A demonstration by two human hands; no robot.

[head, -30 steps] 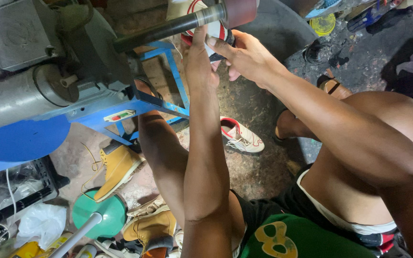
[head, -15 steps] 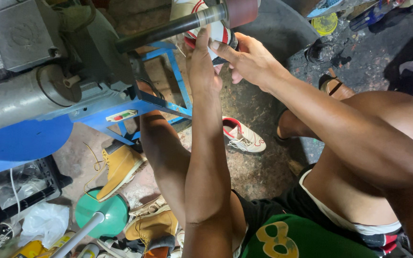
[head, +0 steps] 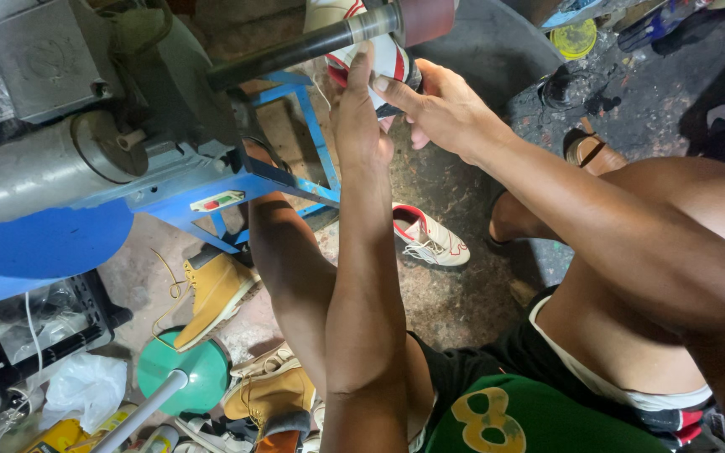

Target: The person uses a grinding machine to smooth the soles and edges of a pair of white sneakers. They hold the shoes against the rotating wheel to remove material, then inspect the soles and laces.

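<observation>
A white sneaker with red trim (head: pixel 371 50) is gripped between the left hand (head: pixel 361 117) and right hand (head: pixel 442 105), both closed on it. It is pressed beneath the dark cylindrical machine shaft (head: pixel 295 49), just above the fingers.

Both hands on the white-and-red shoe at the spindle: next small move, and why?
Probably turn the shoe slightly against the dark roller. Left hand and right hand both grip it just under the roller, so only one patch looks to be near it.
</observation>
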